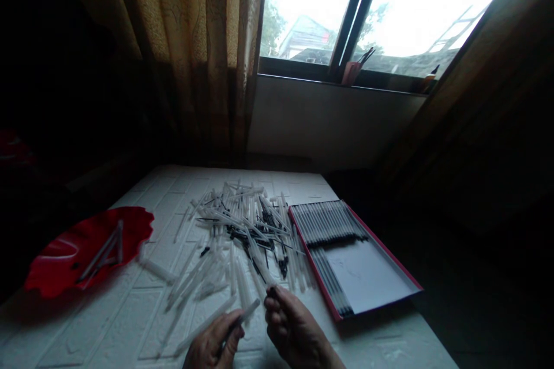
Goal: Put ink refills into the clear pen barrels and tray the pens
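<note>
My left hand [216, 339], near the table's front edge, is closed around a translucent pen [250, 310] that points up and to the right. Just beside it, my right hand [295, 326] pinches a small black pen part [271, 292]; its exact kind is too dark to make out. The two hands are apart. Beyond them spreads a loose heap of clear pen barrels [242, 277] mixed with black pen parts [270, 216]. To the right, a shallow red-edged box [381, 297] with a white bottom holds a row of pens [329, 222] along its far end and several more down its left side.
A red scalloped plate [47, 277] with several pen pieces lies at the left on the white brick-patterned table [112, 328]. Behind the table are a curtain [186, 69] and a window [303, 23]; a cup with brushes [351, 72] stands on the sill.
</note>
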A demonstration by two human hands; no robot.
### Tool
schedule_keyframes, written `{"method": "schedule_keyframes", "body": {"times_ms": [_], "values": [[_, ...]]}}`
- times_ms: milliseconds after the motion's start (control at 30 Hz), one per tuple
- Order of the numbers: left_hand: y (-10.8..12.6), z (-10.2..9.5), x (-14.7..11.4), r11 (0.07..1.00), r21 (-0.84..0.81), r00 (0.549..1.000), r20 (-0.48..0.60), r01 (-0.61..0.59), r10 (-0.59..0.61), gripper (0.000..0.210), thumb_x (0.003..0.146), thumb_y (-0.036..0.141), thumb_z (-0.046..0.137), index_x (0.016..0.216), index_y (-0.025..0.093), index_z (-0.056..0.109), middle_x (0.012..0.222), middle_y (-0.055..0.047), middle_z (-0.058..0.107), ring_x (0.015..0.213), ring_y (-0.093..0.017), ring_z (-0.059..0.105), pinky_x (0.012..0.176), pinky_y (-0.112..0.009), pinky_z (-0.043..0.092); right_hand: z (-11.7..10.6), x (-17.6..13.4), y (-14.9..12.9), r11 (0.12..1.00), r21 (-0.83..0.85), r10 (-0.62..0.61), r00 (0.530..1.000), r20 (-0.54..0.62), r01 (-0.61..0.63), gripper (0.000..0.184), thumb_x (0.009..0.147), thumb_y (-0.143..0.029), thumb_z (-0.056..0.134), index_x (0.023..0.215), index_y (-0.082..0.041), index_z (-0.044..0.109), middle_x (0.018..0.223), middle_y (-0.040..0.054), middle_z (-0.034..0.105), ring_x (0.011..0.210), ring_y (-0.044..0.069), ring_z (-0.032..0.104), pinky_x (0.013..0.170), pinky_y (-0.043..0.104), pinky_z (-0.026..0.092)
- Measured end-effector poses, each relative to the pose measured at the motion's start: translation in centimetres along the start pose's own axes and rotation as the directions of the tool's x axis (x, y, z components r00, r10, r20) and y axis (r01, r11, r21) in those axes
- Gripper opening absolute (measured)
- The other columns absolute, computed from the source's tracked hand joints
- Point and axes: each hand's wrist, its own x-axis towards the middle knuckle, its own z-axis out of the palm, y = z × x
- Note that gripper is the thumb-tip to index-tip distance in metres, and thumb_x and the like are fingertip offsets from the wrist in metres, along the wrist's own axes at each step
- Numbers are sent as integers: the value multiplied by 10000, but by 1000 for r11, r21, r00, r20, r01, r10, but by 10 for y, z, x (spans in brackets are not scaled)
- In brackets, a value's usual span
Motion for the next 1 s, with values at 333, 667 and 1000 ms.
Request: {"method": "schedule_keyframes", "body": {"times_ms": [333, 667, 1000], "values": [[1, 8, -2, 999, 39, 998, -62, -14, 16, 301, 965, 438, 490, 1143, 277, 672, 949, -32, 787, 843, -169, 756, 802, -210, 586, -8, 4, 10, 858, -423, -300, 953, 46, 291, 459, 567, -495, 882, 780, -135, 693, 579, -17, 608, 410, 36, 444, 380, 151, 178], [0, -1, 0, 996, 58, 997, 43, -61, 58, 277, 970, 374, 507, 1193, 277, 639, 1012, -26, 779, 882, -159, 752, 799, -184, 582, -1, -8, -1, 781, -532, -351, 934, 60, 328, 376, 650, -454, 851, 805, -145, 703, 596, -27, 608, 438, 47, 448, 410, 155, 240], [2, 0, 1, 995, 89, 994, 104, -54, 44, 280, 981, 362, 483, 1202, 277, 634, 989, -38, 771, 895, -159, 746, 806, -182, 575, -1, -12, -11, 391, -815, -440, 864, 243, 429, 197, 768, -367, 703, 803, -174, 704, 684, 3, 623, 610, 138, 549, 562, 240, 432]]}}
